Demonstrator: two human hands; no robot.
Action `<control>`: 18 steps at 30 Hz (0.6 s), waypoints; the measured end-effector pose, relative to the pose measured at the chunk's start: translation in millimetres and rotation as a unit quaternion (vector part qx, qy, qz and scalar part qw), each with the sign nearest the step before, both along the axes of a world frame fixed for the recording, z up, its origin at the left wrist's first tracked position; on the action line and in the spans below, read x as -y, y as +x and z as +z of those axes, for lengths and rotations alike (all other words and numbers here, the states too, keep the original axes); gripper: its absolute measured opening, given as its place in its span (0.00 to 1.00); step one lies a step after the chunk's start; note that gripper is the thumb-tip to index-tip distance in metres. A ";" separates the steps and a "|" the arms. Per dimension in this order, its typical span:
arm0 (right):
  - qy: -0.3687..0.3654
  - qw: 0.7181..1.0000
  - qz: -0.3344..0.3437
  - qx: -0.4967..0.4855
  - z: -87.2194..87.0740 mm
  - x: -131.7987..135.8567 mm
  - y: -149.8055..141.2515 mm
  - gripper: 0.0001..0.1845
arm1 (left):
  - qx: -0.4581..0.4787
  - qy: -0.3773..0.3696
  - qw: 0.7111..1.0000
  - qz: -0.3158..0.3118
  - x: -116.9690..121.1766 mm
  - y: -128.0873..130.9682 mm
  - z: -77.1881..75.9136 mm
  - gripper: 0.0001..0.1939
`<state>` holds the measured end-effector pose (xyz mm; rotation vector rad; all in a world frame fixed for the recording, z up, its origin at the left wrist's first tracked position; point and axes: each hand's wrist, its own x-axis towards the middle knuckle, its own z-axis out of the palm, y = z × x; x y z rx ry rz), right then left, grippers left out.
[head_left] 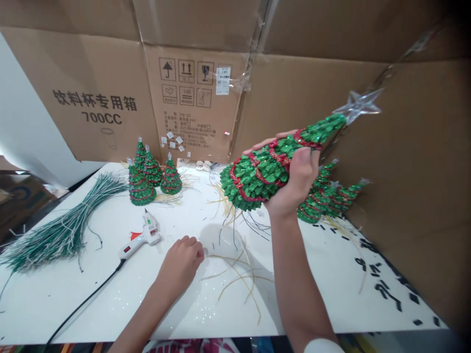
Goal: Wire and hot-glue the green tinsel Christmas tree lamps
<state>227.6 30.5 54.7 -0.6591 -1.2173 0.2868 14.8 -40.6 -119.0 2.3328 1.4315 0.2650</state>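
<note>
My right hand (296, 181) is wrapped round a small green Christmas tree (272, 166) with red garland and a clear star (358, 105) at its tip. The tree is held above the table, tilted with the star up to the right. My left hand (184, 262) is low over the table with its fingers curled closed; what they hold, if anything, is hidden. Thin yellowish strands (239, 267) lie just right of its fingertips. Up and left of that hand, a white hot glue gun (142, 236) lies on its side.
More small trees stand at the back left (142, 181) and right (327, 198) of the white table (235, 314). A bundle of green and white strands (69, 225) lies at left. Cardboard (195, 98) walls the back and right. Black scraps (382, 289) litter the right side. The glue gun's cord (84, 301) runs to the front edge.
</note>
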 end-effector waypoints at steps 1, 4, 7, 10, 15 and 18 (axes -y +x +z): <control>-0.012 1.000 -0.009 0.011 0.6 1.4 1.2 0.15 | -0.001 -0.003 1.000 -0.001 -1.2 1.8 1.5 0.09; -0.021 0.999 -0.025 0.019 1.2 2.4 3.3 0.17 | 0.002 0.002 1.000 -0.009 -2.7 7.3 8.9 0.06; 0.015 1.000 0.010 -0.008 0.3 -0.8 2.7 0.13 | 0.012 0.005 0.999 -0.046 -5.9 19.5 13.9 0.07; 0.041 0.998 0.035 -0.030 -1.0 -3.9 2.7 0.11 | 0.017 -0.008 0.996 -0.083 -10.4 33.9 11.4 0.05; 0.001 1.000 -0.023 0.005 1.0 0.0 9.7 0.16 | 0.061 -0.019 0.996 -0.065 -8.4 29.4 16.1 0.10; -0.023 1.000 0.013 -0.017 4.7 4.3 13.4 0.15 | 0.115 -0.027 0.992 -0.046 -6.6 9.7 41.4 0.08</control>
